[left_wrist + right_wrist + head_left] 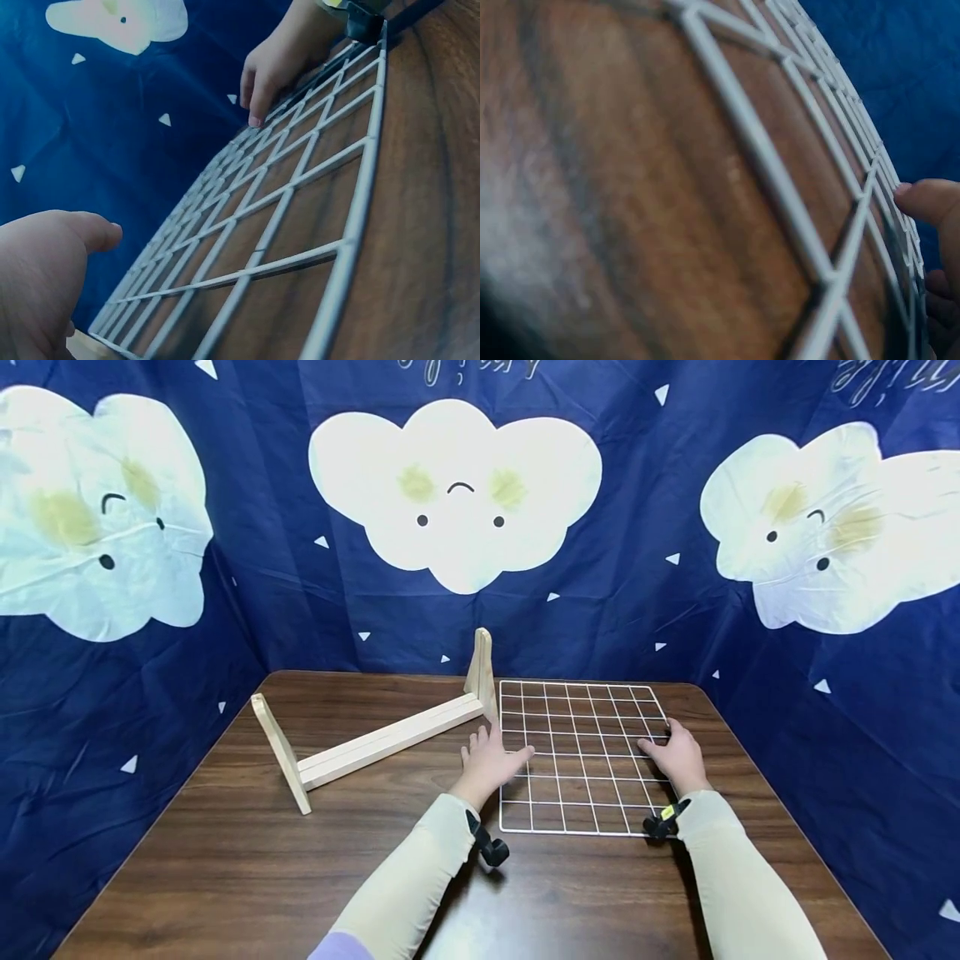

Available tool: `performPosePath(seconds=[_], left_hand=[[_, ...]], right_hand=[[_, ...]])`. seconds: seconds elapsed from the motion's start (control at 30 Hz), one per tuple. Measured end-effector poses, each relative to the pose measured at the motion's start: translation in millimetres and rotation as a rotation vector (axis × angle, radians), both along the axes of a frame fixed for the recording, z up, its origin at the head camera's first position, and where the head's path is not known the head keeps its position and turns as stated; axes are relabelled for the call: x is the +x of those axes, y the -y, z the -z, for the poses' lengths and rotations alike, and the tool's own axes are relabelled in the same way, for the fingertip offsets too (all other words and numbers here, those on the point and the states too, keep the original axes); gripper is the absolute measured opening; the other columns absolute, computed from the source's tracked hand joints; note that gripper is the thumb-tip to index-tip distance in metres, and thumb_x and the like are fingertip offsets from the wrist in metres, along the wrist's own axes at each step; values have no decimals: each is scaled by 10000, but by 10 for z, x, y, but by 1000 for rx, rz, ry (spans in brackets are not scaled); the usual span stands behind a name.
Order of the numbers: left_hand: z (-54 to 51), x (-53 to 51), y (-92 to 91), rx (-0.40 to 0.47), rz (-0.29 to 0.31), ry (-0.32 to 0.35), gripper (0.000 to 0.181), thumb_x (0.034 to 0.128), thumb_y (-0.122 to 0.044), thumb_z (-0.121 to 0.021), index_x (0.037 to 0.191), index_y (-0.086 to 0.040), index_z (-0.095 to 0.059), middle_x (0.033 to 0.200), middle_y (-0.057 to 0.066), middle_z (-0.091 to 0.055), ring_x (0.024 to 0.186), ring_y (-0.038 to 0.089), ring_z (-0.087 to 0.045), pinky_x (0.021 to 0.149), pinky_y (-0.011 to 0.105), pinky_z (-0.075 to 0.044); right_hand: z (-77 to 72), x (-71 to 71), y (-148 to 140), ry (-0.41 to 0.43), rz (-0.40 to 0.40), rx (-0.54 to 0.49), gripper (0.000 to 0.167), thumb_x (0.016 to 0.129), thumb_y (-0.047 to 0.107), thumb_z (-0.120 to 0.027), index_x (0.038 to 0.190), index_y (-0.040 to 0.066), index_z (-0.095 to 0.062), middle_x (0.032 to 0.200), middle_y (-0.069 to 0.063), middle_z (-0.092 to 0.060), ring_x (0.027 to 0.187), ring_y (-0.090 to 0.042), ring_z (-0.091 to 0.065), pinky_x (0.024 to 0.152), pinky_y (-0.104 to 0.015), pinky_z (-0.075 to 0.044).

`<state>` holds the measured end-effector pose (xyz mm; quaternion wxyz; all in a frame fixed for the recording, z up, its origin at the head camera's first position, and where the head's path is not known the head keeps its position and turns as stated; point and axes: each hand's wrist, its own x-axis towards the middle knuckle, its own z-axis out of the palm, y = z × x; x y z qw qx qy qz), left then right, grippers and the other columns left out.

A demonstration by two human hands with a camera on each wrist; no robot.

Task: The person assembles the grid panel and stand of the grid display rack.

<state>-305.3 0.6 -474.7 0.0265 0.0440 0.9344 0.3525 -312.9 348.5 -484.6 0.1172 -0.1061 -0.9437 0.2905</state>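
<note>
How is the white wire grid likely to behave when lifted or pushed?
The white wire grid is probably stiff: its wires run straight inside a squared outline. It looks light for its size, being mostly open gaps. Pushed, it would likely slide rather than roll, since it appears to lie flat on the table.

- Grid panel (579,755): finish?
- From here, white-coated metal wire, smooth.
- Stand (393,739)?
- Pale wood, smooth, matt.
- Counter (360,860)?
- Dark wood-grain surface, glossy toward the front.
- Backdrop (637,643)?
- Creased cloth.
</note>
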Motion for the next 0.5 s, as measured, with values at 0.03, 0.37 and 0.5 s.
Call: performPosePath(seconds=[0.03, 0.37, 0.5], left_hand=[[26, -2, -18, -4, -1, -4, 975, 900, -591, -618, 1612, -64, -211, 1613, 289, -236, 1510, 460, -149, 1188, 640, -102], [145, 41, -164, -23, 23, -5, 914, 908, -491, -637, 1581, 3, -264, 1631, 206, -271, 1528, 398, -152, 1203, 609, -43], [199, 51, -205, -88, 18, -31, 893, 898, -468, -659, 1577, -19, -293, 1646, 182, -246, 1538, 368, -131, 1212, 582, -33]], right_hand=[[7, 1, 1, 0, 14, 6, 770, 882, 311, -706, 1446, -108, -392, 1382, -390, -475, 1277, -544, -459, 1072, -597, -372], [-24, -26, 66, 110, 136, 127, 667, 906, 309, -671, 1387, -95, -448, 1306, -385, -537, 1190, -542, -530, 955, -624, -439], [-67, -15, 92, 128, 143, 160, 610, 918, 312, -659, 1349, -85, -490, 1267, -378, -571, 1156, -559, -526, 927, -620, -452]])
